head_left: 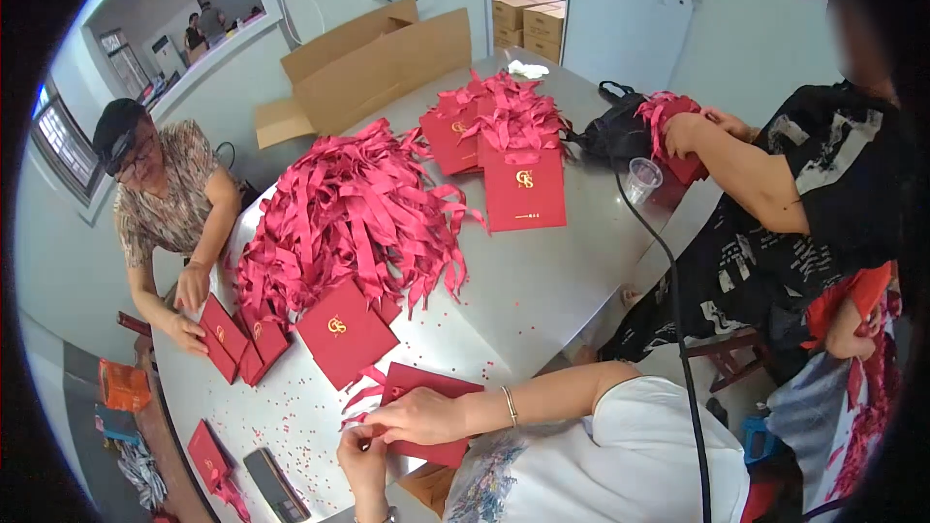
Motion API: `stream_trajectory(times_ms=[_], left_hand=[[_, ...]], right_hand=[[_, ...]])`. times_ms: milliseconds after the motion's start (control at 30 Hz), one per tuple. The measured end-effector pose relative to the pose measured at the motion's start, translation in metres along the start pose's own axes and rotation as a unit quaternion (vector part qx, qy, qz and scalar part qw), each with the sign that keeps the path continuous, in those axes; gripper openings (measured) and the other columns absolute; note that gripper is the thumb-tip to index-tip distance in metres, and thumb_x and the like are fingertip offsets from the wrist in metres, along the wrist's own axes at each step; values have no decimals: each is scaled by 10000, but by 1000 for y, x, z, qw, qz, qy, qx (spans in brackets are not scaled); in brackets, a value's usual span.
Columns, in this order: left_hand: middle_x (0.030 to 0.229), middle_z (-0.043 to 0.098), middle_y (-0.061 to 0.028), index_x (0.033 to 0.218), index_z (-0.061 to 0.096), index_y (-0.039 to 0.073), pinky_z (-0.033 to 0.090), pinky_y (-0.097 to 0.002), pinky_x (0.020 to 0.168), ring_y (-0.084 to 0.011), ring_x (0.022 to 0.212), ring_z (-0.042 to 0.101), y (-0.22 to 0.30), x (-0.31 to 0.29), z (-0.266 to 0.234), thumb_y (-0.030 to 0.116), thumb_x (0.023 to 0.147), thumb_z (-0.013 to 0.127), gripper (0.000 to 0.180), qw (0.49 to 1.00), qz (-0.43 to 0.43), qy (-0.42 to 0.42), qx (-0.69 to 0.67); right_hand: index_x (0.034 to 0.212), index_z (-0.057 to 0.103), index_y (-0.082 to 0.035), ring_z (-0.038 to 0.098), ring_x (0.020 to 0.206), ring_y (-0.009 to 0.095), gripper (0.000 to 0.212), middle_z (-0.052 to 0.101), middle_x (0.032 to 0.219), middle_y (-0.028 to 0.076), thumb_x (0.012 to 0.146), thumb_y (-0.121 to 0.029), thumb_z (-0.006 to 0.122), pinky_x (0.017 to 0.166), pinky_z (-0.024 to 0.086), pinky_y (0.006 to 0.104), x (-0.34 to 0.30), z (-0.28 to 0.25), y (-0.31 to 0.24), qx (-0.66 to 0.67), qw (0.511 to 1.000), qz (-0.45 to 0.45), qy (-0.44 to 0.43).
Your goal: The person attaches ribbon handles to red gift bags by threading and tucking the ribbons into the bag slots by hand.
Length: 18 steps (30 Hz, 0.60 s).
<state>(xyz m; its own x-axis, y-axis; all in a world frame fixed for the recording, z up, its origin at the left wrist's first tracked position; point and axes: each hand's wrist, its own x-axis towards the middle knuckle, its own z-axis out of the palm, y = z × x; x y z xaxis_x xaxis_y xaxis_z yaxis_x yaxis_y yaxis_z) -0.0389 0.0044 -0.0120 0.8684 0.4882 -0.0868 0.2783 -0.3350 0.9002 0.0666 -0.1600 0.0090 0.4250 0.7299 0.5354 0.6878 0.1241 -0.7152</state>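
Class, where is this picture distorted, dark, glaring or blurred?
In the head view, the fisheye bows the left edge of the table; black fills the corners; glare whitens its nearer left part; the right hand looks fairly sharp; the black-clad person's head, upper right, is blurred.

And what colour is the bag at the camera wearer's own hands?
Deep red; the bag shows best in the head view, the only one.

Grey table (601, 242) under red bags (525, 203)
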Motion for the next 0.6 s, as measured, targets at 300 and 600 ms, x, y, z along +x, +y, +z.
stream_trajectory(times_ms=[300, 600], left_hand=[[714, 608, -8, 789, 607, 7, 454, -222, 574, -85, 624, 550, 33, 4, 5, -57, 735, 722, 142, 991, -70, -113, 5], [625, 569, -42, 721, 602, 33, 457, -306, 582, -123, 610, 513, 3, 13, -3, 18, 797, 653, 92, 988, 6, -153, 13]], right_hand=[[900, 610, -76, 664, 748, 294, 159, 659, 805, 111, 829, -206, 669, 641, 520, 408, -28, 16, 16, 5, 985, 154, 74], [861, 668, -57, 638, 788, 304, 107, 661, 855, 122, 837, -160, 649, 702, 510, 402, -26, 19, 29, -2, 995, 96, 29]])
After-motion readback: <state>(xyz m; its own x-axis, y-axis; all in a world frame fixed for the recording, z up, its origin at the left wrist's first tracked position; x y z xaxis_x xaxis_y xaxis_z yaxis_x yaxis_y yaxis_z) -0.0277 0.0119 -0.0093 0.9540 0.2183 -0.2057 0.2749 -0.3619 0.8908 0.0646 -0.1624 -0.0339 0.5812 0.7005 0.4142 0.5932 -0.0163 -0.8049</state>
